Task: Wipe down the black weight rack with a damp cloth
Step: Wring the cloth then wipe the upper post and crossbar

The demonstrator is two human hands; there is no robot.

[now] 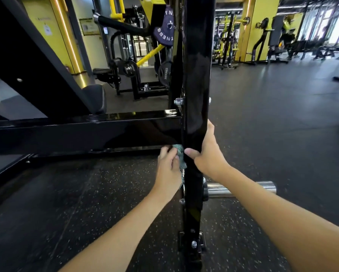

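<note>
Underfoot, speckled gym floor [86, 203]; your left hand [168, 171] clutches cloth [179, 151], right hand [208, 154] grips rack upright [198, 75], forearm crossing chrome peg [266, 187].

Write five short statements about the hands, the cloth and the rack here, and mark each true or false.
1. The left hand holds the cloth against the left side of the post. True.
2. The right hand hangs free of the post. False: it grips the post from the right, with the thumb across the front.
3. The cloth is bright yellow. False: it is a dull green-grey.
4. A chrome peg sticks out to the right of the post, lower than both hands. True.
5. The crossbar meets the post from the right. False: it comes in from the left, just above the cloth.
</note>
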